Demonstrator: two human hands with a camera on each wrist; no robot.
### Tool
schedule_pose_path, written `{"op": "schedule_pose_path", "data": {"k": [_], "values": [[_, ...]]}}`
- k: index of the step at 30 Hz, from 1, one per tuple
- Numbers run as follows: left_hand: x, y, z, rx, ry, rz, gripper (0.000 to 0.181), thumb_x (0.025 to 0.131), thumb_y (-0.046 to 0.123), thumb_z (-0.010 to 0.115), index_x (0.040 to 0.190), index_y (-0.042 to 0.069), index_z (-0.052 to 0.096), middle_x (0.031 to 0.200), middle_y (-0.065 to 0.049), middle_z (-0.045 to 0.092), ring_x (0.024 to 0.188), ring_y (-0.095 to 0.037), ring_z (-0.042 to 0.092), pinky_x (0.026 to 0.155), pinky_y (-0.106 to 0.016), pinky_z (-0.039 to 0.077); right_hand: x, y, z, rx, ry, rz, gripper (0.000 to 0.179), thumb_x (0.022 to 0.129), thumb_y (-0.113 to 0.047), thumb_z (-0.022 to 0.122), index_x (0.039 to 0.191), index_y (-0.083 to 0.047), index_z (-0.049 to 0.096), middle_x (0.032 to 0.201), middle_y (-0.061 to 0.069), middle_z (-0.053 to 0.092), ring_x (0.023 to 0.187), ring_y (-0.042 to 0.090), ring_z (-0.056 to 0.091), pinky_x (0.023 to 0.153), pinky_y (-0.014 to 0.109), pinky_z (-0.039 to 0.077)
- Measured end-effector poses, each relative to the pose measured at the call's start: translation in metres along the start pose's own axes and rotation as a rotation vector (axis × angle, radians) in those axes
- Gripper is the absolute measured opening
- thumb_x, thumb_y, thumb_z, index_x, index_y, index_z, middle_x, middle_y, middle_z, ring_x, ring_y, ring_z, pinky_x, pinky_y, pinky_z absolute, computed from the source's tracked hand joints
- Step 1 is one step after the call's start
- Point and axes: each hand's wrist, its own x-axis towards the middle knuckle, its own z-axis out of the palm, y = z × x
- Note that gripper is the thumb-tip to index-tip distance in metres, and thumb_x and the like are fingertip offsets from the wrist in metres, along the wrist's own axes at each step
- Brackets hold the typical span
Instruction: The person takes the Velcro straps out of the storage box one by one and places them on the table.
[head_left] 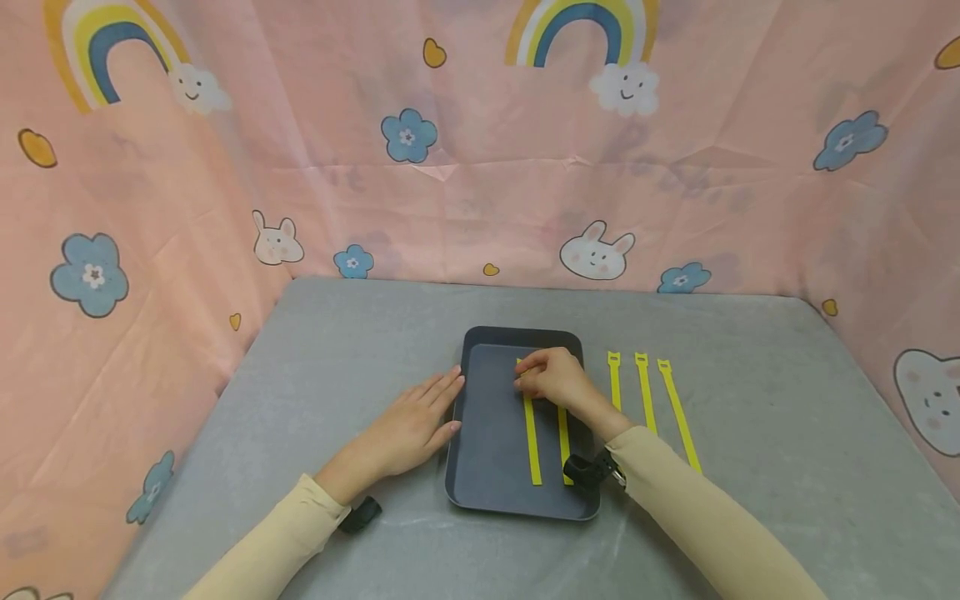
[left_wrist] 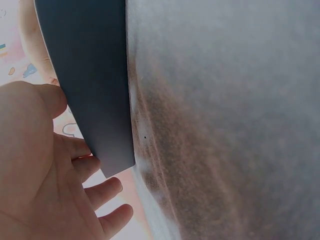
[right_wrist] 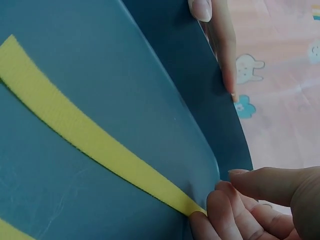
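Note:
In the head view a dark grey tray lies on the table. My left hand rests along its left rim, fingers stretched out; the left wrist view shows thumb and fingertips touching the tray's wall. Inside the tray are two yellow hook-and-loop cable ties, laid lengthwise. With curled fingers, my right hand holds the left cable tie near its far end, partly hidden by the hand. In the right wrist view this cable tie runs to the fingertips. The other cable tie passes under the right hand and wrist.
To the right of the tray several more yellow cable ties lie side by side, partly behind the right forearm. Each has a slotted head at the far end. A pink patterned cloth stands behind the grey table.

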Motion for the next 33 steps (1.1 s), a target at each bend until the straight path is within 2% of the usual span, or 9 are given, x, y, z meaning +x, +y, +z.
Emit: {"op": "schedule_pose_path", "data": {"k": [5, 8, 15, 19, 33], "values": [[0.0, 0.0, 0.0, 0.0, -0.001, -0.003, 0.064, 0.107, 0.041, 0.038, 0.158, 0.006, 0.021, 0.167, -0.009, 0.018, 0.151, -0.036, 0.03, 0.121, -0.051, 0.03, 0.001, 0.001, 0.001, 0.061, -0.012, 0.009, 0.03, 0.089, -0.008, 0.069, 0.116, 0.004, 0.069, 0.108, 0.021, 0.074, 0.088, 0.023, 0.073, 0.08, 0.035, 0.062], [-0.001, 0.0, 0.0, -0.001, -0.005, -0.006, 0.064, 0.107, 0.041, 0.038, 0.158, 0.007, 0.021, 0.167, -0.008, 0.018, 0.151, -0.036, 0.029, 0.121, -0.052, 0.03, 0.001, 0.001, 0.001, 0.077, 0.007, 0.016, 0.03, 0.09, -0.01, 0.069, 0.116, 0.005, 0.068, 0.11, 0.021, 0.074, 0.087, 0.023, 0.073, 0.08, 0.036, 0.062], [0.0, -0.001, 0.001, -0.006, -0.01, -0.013, 0.065, 0.107, 0.041, 0.038, 0.159, 0.007, 0.02, 0.168, -0.008, 0.016, 0.151, -0.035, 0.028, 0.121, -0.052, 0.03, 0.0, -0.002, 0.001, -0.066, 0.106, 0.075, 0.017, 0.087, -0.015, 0.074, 0.096, 0.0, 0.073, 0.081, 0.013, 0.075, 0.057, 0.013, 0.067, 0.061, 0.031, 0.06], [-0.001, -0.001, 0.001, -0.007, -0.013, -0.015, 0.065, 0.107, 0.041, 0.038, 0.158, 0.007, 0.02, 0.168, -0.008, 0.016, 0.151, -0.035, 0.028, 0.121, -0.052, 0.029, 0.002, -0.002, 0.004, -0.143, 0.102, 0.086, 0.013, 0.087, -0.016, 0.075, 0.089, -0.004, 0.075, 0.077, 0.01, 0.073, 0.055, 0.013, 0.064, 0.056, 0.028, 0.057], [0.0, -0.002, 0.002, 0.001, -0.008, -0.009, 0.065, 0.107, 0.041, 0.038, 0.159, 0.007, 0.019, 0.168, -0.008, 0.016, 0.151, -0.035, 0.028, 0.121, -0.053, 0.03, 0.002, -0.002, 0.011, -0.217, 0.132, 0.13, 0.025, 0.084, -0.015, 0.079, 0.103, -0.002, 0.071, 0.085, 0.012, 0.073, 0.051, 0.013, 0.061, 0.052, 0.026, 0.053]]}}
